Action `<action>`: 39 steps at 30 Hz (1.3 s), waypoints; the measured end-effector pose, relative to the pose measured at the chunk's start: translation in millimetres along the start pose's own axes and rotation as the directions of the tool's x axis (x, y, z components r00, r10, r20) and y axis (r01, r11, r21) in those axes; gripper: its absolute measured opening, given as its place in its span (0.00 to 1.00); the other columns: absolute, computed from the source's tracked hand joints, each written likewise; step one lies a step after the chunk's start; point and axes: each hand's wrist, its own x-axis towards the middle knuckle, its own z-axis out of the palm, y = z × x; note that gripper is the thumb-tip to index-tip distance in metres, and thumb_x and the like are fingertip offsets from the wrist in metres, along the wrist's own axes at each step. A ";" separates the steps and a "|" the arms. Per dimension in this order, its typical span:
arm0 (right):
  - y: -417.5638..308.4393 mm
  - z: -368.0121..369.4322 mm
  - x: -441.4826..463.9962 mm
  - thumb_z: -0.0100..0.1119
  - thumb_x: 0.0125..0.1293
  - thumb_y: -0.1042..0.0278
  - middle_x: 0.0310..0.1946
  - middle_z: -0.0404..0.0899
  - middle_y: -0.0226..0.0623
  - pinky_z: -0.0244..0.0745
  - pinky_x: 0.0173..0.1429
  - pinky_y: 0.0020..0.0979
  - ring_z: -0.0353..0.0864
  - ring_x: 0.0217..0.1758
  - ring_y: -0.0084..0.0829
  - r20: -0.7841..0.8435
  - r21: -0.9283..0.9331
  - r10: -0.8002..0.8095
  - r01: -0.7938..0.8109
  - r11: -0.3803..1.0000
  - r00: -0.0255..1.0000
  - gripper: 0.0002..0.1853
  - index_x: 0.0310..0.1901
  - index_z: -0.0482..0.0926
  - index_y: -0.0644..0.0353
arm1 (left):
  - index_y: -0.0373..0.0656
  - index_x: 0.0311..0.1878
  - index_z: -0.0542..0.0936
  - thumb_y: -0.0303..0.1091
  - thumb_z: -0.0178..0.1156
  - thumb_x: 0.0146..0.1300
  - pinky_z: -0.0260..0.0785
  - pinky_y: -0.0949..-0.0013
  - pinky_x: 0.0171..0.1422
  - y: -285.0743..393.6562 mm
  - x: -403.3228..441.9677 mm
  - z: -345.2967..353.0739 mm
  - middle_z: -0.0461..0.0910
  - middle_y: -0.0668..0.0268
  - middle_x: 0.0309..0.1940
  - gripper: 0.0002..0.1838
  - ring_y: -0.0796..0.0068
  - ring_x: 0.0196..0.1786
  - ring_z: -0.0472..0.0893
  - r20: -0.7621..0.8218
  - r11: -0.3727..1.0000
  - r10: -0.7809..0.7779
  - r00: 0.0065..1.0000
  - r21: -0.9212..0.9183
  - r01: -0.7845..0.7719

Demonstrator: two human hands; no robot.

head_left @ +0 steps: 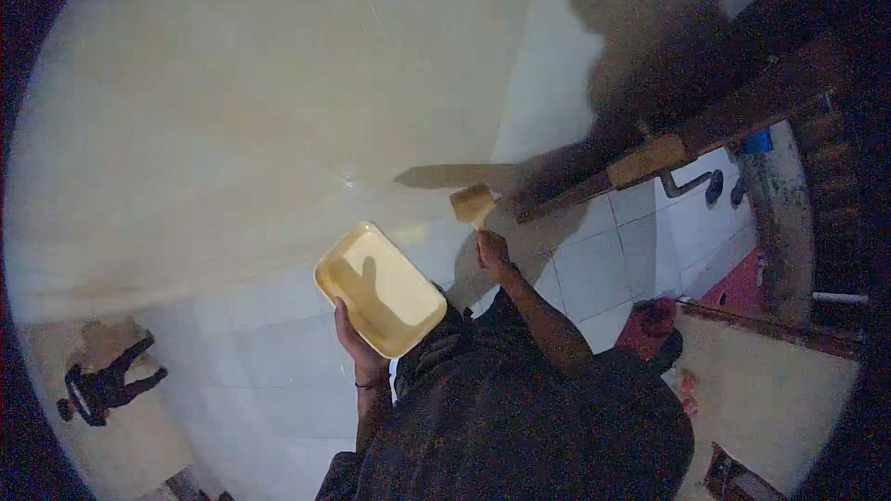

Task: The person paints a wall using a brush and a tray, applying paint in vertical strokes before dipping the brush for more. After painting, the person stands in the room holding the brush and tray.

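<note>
Brush (473,205): just beyond right hand (493,250), bristles far and slightly left, long axis running near to far; right hand nearer. Right fingers closed round its handle. Tray (410,286) left of brush, apart from it, long axis far-left to near-right. Left hand (356,338) at its near-left side, thumb along the edge; other fingers hidden, cannot tell how set. Bristle contact with pale surface (241,130) unclear
</note>
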 end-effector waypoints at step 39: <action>-411.3 96.5 -298.5 0.44 0.61 0.52 0.16 0.63 0.26 0.48 0.12 0.17 0.55 0.09 0.14 0.271 0.279 -0.792 0.743 0.609 0.547 0.17 0.40 0.69 0.60 | 0.40 0.59 0.58 0.52 0.37 0.62 0.64 0.63 0.55 22.2 -16.9 37.0 0.66 0.58 0.51 0.29 0.64 0.53 0.69 0.274 0.987 -0.076 0.959 -0.119 0.112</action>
